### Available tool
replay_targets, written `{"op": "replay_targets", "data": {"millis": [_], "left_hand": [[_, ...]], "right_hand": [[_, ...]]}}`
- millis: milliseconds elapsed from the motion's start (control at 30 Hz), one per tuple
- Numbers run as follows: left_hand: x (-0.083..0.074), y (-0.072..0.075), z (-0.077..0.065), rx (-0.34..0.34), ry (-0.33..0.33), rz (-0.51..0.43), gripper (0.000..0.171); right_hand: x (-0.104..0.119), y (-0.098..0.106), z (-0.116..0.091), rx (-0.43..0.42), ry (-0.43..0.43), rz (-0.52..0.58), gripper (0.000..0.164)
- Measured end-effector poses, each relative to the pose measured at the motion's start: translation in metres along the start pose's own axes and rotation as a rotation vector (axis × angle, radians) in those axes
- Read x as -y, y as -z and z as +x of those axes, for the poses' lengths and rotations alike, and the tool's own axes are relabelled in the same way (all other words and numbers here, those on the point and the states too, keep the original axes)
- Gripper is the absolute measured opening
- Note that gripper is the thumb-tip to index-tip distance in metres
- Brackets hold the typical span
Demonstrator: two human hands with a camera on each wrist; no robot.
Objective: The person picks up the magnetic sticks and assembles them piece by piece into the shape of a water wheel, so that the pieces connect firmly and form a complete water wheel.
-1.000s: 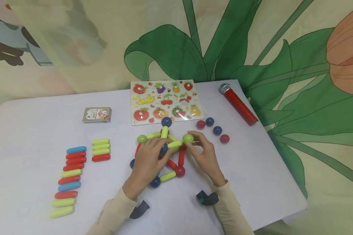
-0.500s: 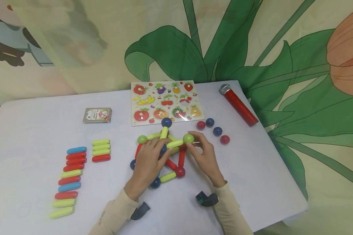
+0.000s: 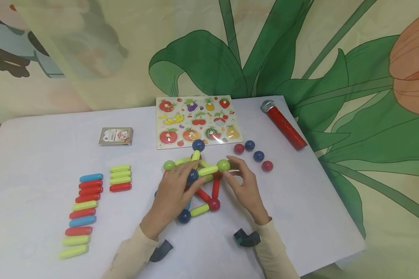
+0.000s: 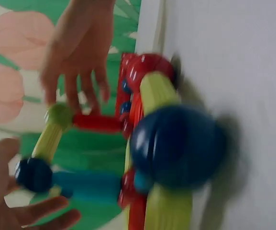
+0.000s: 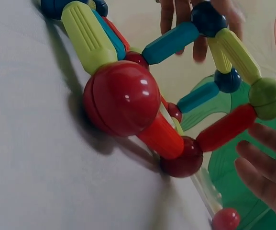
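A frame of magnetic sticks and balls stands on the table. Its raised part has a lime stick [image 3: 208, 171] joining a blue ball [image 3: 192, 176] to a green ball [image 3: 224, 166]. A blue stick [image 4: 87, 186] and a red stick [image 5: 226, 127] hold these balls above the base. My left hand [image 3: 174, 190] is around the raised blue ball, fingers loosely spread; the left wrist view shows gaps beside the ball. Beside the green ball is my right hand [image 3: 245, 189], its fingers relaxed; contact at the fingertips cannot be told. The left hand hides part of the base.
Loose sticks [image 3: 82, 221] lie in two columns at the left. Several loose balls [image 3: 258, 156] are right of the frame. Behind are a card box [image 3: 116, 136], a fruit puzzle board [image 3: 199, 122] and a red microphone [image 3: 284, 126].
My left hand has drawn slightly left, uncovering more of the raised blue ball. My right hand's fingers have eased slightly right, off the green ball. The frame stays standing.
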State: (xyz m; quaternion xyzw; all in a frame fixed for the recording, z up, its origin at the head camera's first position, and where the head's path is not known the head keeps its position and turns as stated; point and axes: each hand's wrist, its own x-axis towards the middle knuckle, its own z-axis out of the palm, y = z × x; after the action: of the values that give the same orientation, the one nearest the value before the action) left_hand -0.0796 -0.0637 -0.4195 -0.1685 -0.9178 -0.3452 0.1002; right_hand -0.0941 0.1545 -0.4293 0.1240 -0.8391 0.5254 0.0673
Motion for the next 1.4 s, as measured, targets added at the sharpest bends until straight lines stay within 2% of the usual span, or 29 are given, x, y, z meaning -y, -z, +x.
{"op": "replay_targets", "data": {"millis": [100, 167, 233, 300, 400, 500, 567, 700, 800, 900, 967, 1067, 1233, 1400], "left_hand": [[0.014, 0.02, -0.01, -0.025, 0.049, 0.001, 0.052], [0.03, 0.036, -0.019, -0.066, 0.095, 0.034, 0.048], [0.049, 0.051, -0.03, -0.105, 0.144, 0.098, 0.044], [0.067, 0.064, -0.04, -0.11, 0.192, 0.186, 0.042], [0.088, 0.077, -0.054, -0.065, 0.223, 0.301, 0.041], [0.099, 0.08, -0.062, 0.016, 0.237, 0.35, 0.041], [0.104, 0.079, -0.063, 0.05, 0.239, 0.354, 0.042], [0.104, 0.077, -0.062, 0.097, 0.273, 0.365, 0.046], [0.097, 0.074, -0.059, 0.118, 0.283, 0.291, 0.051], [0.086, 0.063, -0.053, 0.122, 0.228, 0.114, 0.053], [0.078, 0.054, -0.048, 0.139, 0.163, -0.008, 0.052], [0.068, 0.042, -0.045, 0.159, 0.093, -0.126, 0.05], [0.054, 0.03, -0.05, 0.189, 0.079, -0.212, 0.052], [0.039, 0.02, -0.056, 0.232, 0.058, -0.257, 0.049]], "right_hand": [[-0.015, 0.003, -0.009, -0.068, -0.006, -0.018, 0.038], [-0.02, 0.006, -0.016, -0.104, -0.007, -0.048, 0.031], [-0.021, 0.007, -0.025, -0.097, -0.021, -0.091, 0.025], [-0.022, 0.006, -0.033, -0.033, -0.049, -0.154, 0.023], [-0.018, -0.001, -0.045, 0.135, -0.097, -0.258, 0.026], [-0.014, -0.01, -0.052, 0.271, -0.114, -0.358, 0.033], [-0.012, -0.016, -0.055, 0.307, -0.119, -0.403, 0.036], [-0.011, -0.022, -0.057, 0.326, -0.111, -0.458, 0.039], [-0.011, -0.024, -0.057, 0.331, -0.11, -0.474, 0.041], [-0.013, -0.025, -0.057, 0.323, -0.099, -0.485, 0.041], [-0.013, -0.024, -0.057, 0.313, -0.091, -0.488, 0.041], [-0.014, -0.023, -0.054, 0.294, -0.107, -0.489, 0.042], [-0.02, -0.015, -0.045, 0.199, -0.197, -0.489, 0.041], [-0.027, -0.008, -0.032, 0.133, -0.217, -0.473, 0.039]]}}
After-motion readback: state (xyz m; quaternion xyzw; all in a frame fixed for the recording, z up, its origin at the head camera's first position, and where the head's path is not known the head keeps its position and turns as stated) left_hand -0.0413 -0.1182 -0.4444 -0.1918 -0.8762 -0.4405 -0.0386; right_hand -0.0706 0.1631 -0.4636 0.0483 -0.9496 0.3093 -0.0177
